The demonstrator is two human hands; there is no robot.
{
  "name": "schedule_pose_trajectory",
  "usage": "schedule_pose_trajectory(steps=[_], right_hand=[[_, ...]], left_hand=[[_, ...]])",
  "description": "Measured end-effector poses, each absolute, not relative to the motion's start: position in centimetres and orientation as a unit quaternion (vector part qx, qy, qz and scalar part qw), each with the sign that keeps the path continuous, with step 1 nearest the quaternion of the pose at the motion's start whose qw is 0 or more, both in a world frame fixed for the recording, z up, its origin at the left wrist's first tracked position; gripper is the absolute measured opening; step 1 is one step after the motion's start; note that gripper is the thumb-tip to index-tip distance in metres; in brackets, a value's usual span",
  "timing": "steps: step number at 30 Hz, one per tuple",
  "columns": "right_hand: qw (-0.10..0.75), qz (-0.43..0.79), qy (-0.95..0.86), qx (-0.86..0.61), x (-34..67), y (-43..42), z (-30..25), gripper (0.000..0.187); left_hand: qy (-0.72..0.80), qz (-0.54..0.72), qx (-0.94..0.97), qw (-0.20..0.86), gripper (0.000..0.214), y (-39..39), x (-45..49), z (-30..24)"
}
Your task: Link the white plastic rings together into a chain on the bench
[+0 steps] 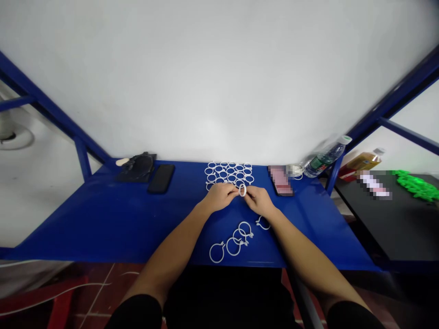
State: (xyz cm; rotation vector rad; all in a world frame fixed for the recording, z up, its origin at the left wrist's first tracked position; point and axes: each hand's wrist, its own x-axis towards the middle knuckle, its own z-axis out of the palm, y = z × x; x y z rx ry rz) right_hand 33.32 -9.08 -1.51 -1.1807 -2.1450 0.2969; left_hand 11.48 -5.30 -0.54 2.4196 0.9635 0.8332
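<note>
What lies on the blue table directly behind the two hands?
A group of white rings lies flat in rows. The left hand and right hand, together pinching one ring, cover its near edge, so the nearest rings cannot be counted.

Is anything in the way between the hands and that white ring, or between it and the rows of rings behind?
Nothing visible. The left hand and right hand already pinch the white ring between them. The rows of rings lie just behind it on the blue table, nothing between.
</note>
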Motion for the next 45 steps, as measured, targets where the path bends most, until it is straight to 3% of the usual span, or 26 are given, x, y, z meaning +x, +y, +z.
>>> schedule_pose_trajectory(steps=[7,15,19,23,27,30,39,45], right_hand=[[0.315,0.083,-0.828,-0.456,33.6,-9.2,-0.4,0.019],[0.198,0.101,-0.821,-0.526,33.8,-8.7,0.3,0.012],[0.189,0.124,-0.809,-0.543,33.7,-8.5,0.0,0.016],[0.205,0.138,-0.811,-0.531,33.6,-8.4,-0.6,0.012],[0.22,0.146,-0.841,-0.472,33.2,-8.6,-1.1,0.034],[0.201,0.137,-0.872,-0.425,32.9,-8.8,-1.4,0.04],[0.18,0.143,-0.886,-0.402,31.8,-9.0,-2.0,0.017],[0.184,0.148,-0.882,-0.408,31.4,-9.1,-1.9,0.014]], left_hand=[[0.366,0.303,0.868,0.147,0.01,-4.7,10.7,0.0],[0.462,0.39,0.788,0.117,0.017,-3.5,8.3,1.2],[0.448,0.299,0.824,0.176,0.023,-4.4,8.5,2.2],[0.442,0.116,0.852,0.254,0.029,-4.7,8.3,2.6],[0.438,-0.02,0.849,0.296,0.026,-4.3,7.7,2.3],[0.45,-0.041,0.837,0.308,0.023,-4.0,7.5,2.1],[0.444,-0.036,0.845,0.296,0.034,-4.6,7.8,2.9],[0.409,-0.09,0.849,0.321,0.041,-6.2,9.3,3.2]])
